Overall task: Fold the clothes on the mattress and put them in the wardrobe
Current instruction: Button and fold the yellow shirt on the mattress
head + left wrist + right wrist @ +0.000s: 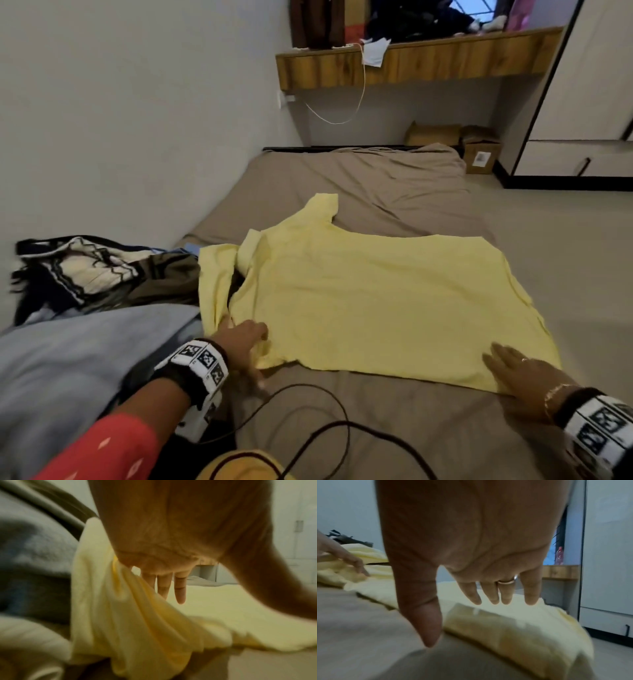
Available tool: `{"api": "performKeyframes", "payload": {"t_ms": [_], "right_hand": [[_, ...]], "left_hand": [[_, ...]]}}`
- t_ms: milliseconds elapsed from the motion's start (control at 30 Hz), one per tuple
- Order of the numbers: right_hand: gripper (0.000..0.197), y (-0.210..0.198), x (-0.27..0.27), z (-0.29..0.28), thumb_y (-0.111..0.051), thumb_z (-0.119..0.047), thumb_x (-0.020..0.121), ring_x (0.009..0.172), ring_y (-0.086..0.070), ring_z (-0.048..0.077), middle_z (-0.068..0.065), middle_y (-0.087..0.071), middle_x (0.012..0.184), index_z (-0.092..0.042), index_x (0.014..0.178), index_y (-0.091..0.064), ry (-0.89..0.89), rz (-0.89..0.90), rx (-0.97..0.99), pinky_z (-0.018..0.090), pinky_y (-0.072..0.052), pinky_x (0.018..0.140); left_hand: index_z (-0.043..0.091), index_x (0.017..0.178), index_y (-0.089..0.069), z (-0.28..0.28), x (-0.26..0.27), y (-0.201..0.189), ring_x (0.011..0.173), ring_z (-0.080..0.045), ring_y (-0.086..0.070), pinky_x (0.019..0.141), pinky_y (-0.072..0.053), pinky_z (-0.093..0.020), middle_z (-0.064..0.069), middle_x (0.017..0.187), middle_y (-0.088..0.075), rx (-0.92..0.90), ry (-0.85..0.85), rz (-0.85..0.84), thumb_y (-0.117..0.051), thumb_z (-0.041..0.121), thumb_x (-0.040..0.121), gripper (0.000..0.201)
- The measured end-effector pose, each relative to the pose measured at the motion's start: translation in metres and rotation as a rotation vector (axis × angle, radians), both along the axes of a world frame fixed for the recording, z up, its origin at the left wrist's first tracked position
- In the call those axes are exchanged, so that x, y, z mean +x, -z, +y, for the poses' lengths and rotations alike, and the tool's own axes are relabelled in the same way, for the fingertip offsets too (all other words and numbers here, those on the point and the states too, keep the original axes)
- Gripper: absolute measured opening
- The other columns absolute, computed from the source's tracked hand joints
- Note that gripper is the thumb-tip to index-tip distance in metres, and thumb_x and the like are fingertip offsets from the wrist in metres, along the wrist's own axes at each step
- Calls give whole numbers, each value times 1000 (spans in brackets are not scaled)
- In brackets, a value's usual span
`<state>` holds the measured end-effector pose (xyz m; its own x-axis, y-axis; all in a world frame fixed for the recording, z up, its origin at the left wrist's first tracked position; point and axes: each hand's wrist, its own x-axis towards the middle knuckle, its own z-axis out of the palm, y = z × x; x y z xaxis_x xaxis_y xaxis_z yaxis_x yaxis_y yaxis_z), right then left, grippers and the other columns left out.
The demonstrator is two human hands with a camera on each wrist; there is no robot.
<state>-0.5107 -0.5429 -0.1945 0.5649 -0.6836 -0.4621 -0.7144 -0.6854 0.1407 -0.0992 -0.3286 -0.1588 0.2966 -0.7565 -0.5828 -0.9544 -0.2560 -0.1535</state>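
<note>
Head view, shirt: a yellow shirt lies spread flat on the mattress, collar at 9 o'clock, hem at 3 o'clock.
Head view, left hand: the left hand rests at the shirt's near sleeve, at 7 o'clock of the cloth, fingers stretched out on the fabric.
Head view, right hand: the right hand lies flat on the near hem corner at 5 o'clock, fingers straight and a little spread.
Head view, pile: a heap of other clothes sits at 9 o'clock, just beside the collar.
Head view, wardrobe: the wardrobe stands at 2 o'clock, well apart from the shirt.
Head view, cable: a dark cable loops over the mattress at 6 o'clock.
Left wrist view: the left hand hangs with fingers straight, gripping nothing; the shirt's cloth is bunched against its 9 o'clock side. Blurred.
Right wrist view: the right hand is wide, fingers straight above the shirt, thumb tip down on the mattress at the hem edge.
</note>
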Motion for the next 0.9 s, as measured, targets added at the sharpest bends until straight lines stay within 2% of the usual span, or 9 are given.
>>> {"api": "performKeyframes", "payload": {"t_ms": [67, 167, 233, 333, 433, 500, 567, 833, 900], "right_hand": [[64, 4, -2, 10, -33, -37, 96, 143, -16, 20, 5, -1, 157, -21, 149, 0, -24, 36, -72, 31, -26, 111], [47, 4, -11, 12, -33, -31, 97, 126, -42, 17, 1, -34, 142, -24, 142, -23, -72, 8, -265, 29, -37, 100], [42, 1, -16, 15, -47, -35, 91, 113, -52, 20, 1, -46, 128, -28, 132, -39, -54, 40, -307, 34, -44, 90], [50, 10, -33, 7, -91, -27, 38, 57, -62, 27, 9, -62, 75, -18, 81, -70, -64, 25, -283, 42, -48, 44], [36, 0, -41, 0, -88, -28, 48, 60, -65, 26, 8, -65, 73, -19, 77, -70, -76, 111, -354, 42, -51, 53], [44, -8, -49, 0, -94, -16, 18, 39, -56, 23, 7, -56, 50, -17, 50, -64, -207, -40, -361, 37, -45, 37], [50, -7, -55, -5, -91, -11, 3, 33, -50, 19, 3, -49, 40, -21, 39, -58, -301, -83, -373, 31, -39, 30], [48, -18, -79, 0, -84, -2, 6, 39, -53, 15, -2, -51, 42, -27, 38, -59, -316, -148, -318, 27, -39, 31], [42, -21, -77, 0, -84, -1, 20, 48, -59, 17, -3, -56, 48, -28, 45, -64, -239, -121, -314, 29, -45, 36]], "left_hand": [[14, 132, -32, 12, -2, 2, 133, -21, -29, 113, -11, -50, -6, 141, -34, 8, 77, -206, -57, 38, 87, 57], [11, 132, -36, 20, -2, 0, 131, -25, -35, 110, -20, -42, -10, 140, -40, 6, 153, -377, -39, 13, 94, 38], [11, 129, -41, 21, -5, -7, 126, -27, -41, 106, -25, -38, -10, 135, -46, 2, 203, -411, -38, 11, 94, 34], [12, 130, -40, 21, -11, -14, 122, -29, -43, 101, -29, -38, -11, 130, -51, 3, 242, -433, -35, 9, 96, 35], [15, 137, -32, 24, -14, -21, 118, -30, -49, 101, -29, -38, -12, 125, -55, 16, 233, -433, -31, 12, 97, 40], [20, 143, -24, 30, -14, -27, 117, -29, -51, 100, -32, -36, -12, 126, -55, 52, 231, -418, -29, 15, 98, 45], [24, 145, -23, 36, -14, -33, 114, -29, -53, 95, -38, -36, -13, 125, -55, 94, 272, -419, -30, 17, 98, 48], [25, 143, -35, 61, -31, -60, 123, -22, -47, 97, -38, -31, -4, 137, -50, 240, 295, -224, -41, 24, 97, 46], [22, 140, -36, 58, -24, -63, 120, -24, -49, 95, -39, -31, -6, 133, -52, 274, 276, -239, -47, 37, 94, 50]]}}
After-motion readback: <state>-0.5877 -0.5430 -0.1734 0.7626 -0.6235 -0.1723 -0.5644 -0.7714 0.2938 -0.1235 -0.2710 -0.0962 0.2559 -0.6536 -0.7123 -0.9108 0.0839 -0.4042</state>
